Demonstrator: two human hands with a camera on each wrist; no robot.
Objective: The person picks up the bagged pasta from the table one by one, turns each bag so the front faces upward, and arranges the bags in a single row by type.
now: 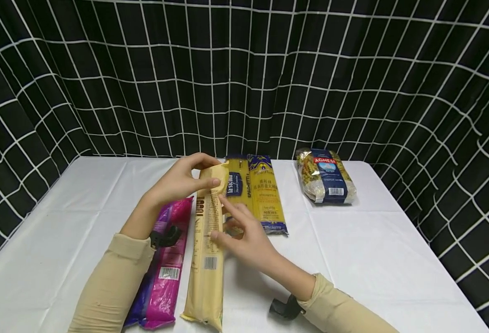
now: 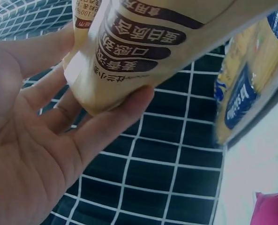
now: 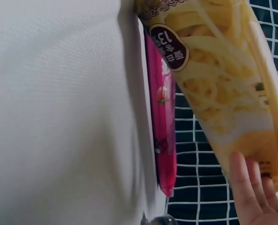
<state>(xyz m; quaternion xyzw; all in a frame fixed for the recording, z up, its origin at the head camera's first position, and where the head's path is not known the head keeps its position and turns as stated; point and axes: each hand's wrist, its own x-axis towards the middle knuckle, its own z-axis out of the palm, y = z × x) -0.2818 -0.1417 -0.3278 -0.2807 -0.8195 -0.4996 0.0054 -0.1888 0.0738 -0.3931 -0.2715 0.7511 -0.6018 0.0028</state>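
A long cream noodle packet [image 1: 204,277] is tilted, its far end raised, with printed text and a barcode facing up. My left hand [image 1: 196,178] grips that far end, thumb on top and fingers curled behind; the left wrist view shows its fingers [image 2: 115,112] around the packet's end. On the packet's right edge, my right hand [image 1: 244,231] holds it with the thumb on the printed face. The other fingers [image 3: 242,178] lie against the noodle-pictured underside in the right wrist view. A pink and purple packet [image 1: 171,259] lies left of it, partly hidden by my left forearm.
Beyond my right hand lie two yellow spaghetti packets side by side, one with a dark blue label [image 1: 235,184] and one with blue ends [image 1: 265,194]. An Agnesi pasta bag [image 1: 326,178] sits at the back right. Black gridded curtains [image 1: 244,83] surround the white table [image 1: 373,259].
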